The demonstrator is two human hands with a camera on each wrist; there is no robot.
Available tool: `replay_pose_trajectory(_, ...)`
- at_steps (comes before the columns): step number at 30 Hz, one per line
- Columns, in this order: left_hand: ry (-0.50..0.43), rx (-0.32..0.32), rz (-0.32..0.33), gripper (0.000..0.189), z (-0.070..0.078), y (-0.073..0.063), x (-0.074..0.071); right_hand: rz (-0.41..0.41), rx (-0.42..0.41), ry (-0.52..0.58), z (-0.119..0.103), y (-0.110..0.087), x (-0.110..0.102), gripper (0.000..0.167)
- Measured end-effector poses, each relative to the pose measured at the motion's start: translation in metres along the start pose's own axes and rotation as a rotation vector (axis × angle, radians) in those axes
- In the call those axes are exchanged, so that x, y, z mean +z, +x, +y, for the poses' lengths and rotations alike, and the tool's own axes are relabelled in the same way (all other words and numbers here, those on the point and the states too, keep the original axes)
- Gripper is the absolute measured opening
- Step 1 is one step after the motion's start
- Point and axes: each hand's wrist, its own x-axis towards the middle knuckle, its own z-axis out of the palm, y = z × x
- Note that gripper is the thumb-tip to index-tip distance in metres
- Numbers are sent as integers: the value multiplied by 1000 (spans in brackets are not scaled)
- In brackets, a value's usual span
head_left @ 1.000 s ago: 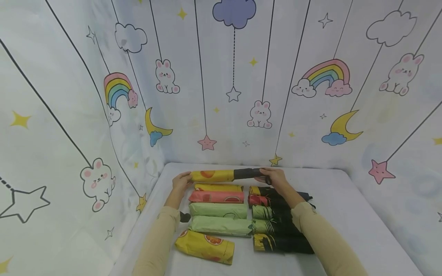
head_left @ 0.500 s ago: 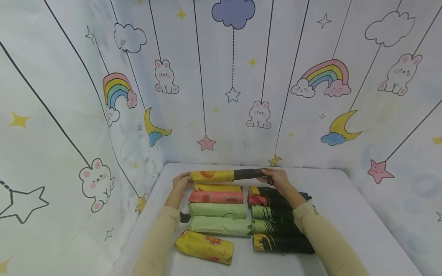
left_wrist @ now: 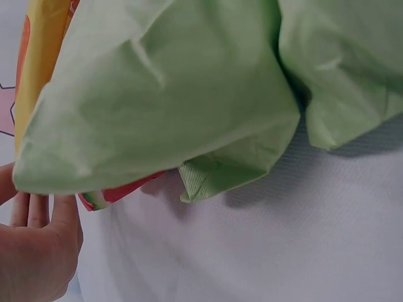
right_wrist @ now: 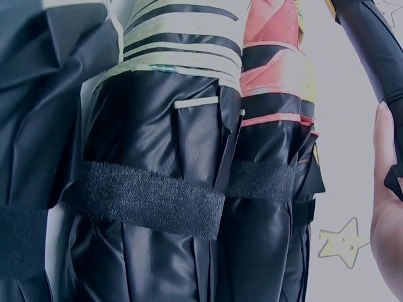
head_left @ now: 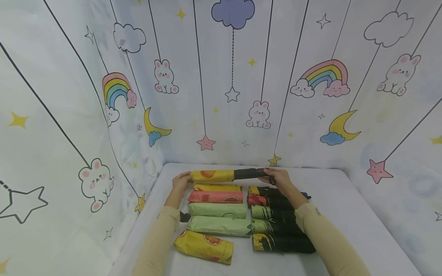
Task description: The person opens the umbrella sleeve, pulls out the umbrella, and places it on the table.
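Note:
In the head view a long folded umbrella with a yellow, orange-print part [head_left: 212, 176] and a black part [head_left: 248, 173] is held level over the back of the table. My left hand [head_left: 180, 183] grips its yellow left end. At the black right end, my right hand [head_left: 279, 180] holds it, and a black loop [head_left: 272, 180] hangs by the fingers. In the right wrist view that hand's thumb [right_wrist: 384, 141] lies along the black end. A green roll [left_wrist: 157, 100] hides some left fingers in the left wrist view.
Just in front lies a left column of rolls: yellow [head_left: 217, 188], pink [head_left: 215, 197], two light green [head_left: 219, 225] and a slanted yellow one [head_left: 203, 246]. Beside them are several black rolls [head_left: 288, 243] with print ends and straps [right_wrist: 151, 198]. A patterned cloth wall [head_left: 221, 126] stands behind.
My right hand has slid slightly to the right along the black end. The left hand and the rolls on the table have stayed put.

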Motion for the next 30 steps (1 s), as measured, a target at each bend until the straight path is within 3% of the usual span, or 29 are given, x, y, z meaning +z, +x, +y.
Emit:
replay_pose_trajectory(22, -7, 9, 10, 41, -6, 5, 2, -17, -15, 16, -1, -2, -18, 61)
replay_pose_trajectory(30, 7, 19, 24, 40, -4, 1, 2, 31, -5, 19, -7, -4, -20, 57)
